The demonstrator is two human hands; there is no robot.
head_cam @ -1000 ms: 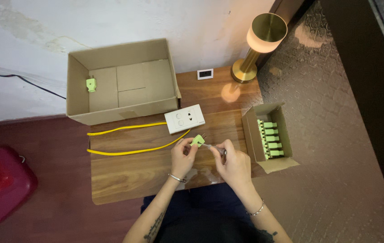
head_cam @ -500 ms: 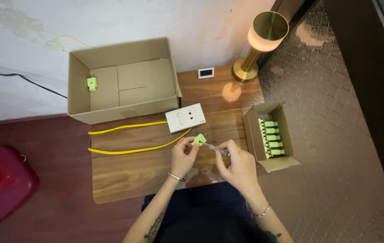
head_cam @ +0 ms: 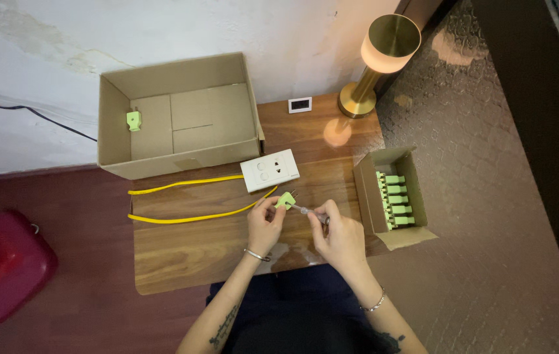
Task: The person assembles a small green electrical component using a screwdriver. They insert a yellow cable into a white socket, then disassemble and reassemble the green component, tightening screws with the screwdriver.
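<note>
Pinching a small green plastic plug point(head_cam: 285, 200), the left hand point(head_cam: 264, 226) stays put; the right hand point(head_cam: 340, 237), at 3 o'clock, keeps gripping a slim screwdriver point(head_cam: 312, 212) on it.

My left hand point(head_cam: 265, 226) sits just left of the green plug point(head_cam: 285, 200), fingers curled and pinched on it, wrist bent upward. My right hand point(head_cam: 340, 237) lies just right of the plug, fist closed round a thin tool, forearm angled in.
</note>
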